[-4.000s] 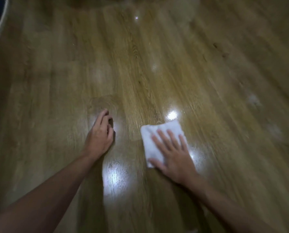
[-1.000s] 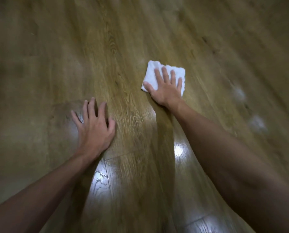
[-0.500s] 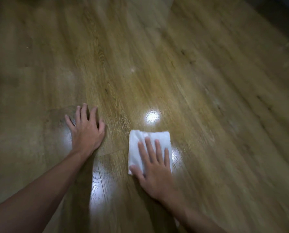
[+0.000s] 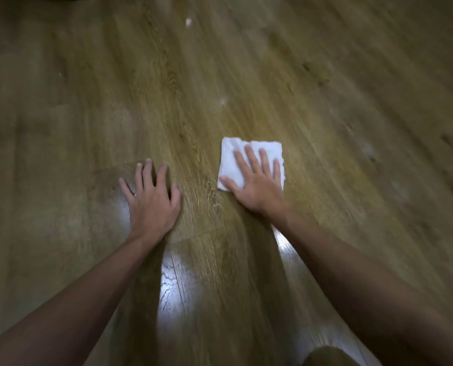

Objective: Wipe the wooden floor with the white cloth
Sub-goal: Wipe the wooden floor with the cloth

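A folded white cloth [image 4: 230, 157] lies flat on the wooden floor [image 4: 325, 114] right of centre. My right hand [image 4: 257, 186] presses down on it, palm flat, fingers spread over its near half. My left hand [image 4: 151, 202] rests flat on the bare floor to the left of the cloth, fingers apart, holding nothing. Both forearms reach in from the bottom edge.
Glossy light reflections [image 4: 172, 283] sit on the boards between my arms. Small pale specks [image 4: 188, 21] and another speck [image 4: 222, 101] lie farther out on the floor. A rounded brown shape, perhaps my knee [image 4: 328, 356], shows at the bottom edge.
My right hand has pushed the cloth forward, away from me, since half a second ago. One second ago it was stretched further out. My left hand has stayed planted.
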